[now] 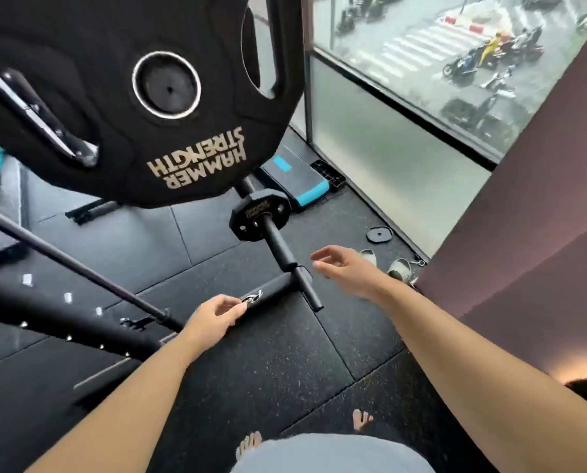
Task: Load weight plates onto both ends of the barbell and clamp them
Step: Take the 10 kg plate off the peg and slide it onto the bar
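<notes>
The left hand [217, 314] pinches a metal spring clamp [251, 297] near the rack. The right hand [345, 268] hangs loosely open, right of the small-plate peg [287, 249]

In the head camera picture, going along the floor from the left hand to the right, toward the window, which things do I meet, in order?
Left hand holding a metal clamp → bare end of the black bar → open right hand → small loose plate on the floor → pair of light shoes → glass window wall.
</notes>
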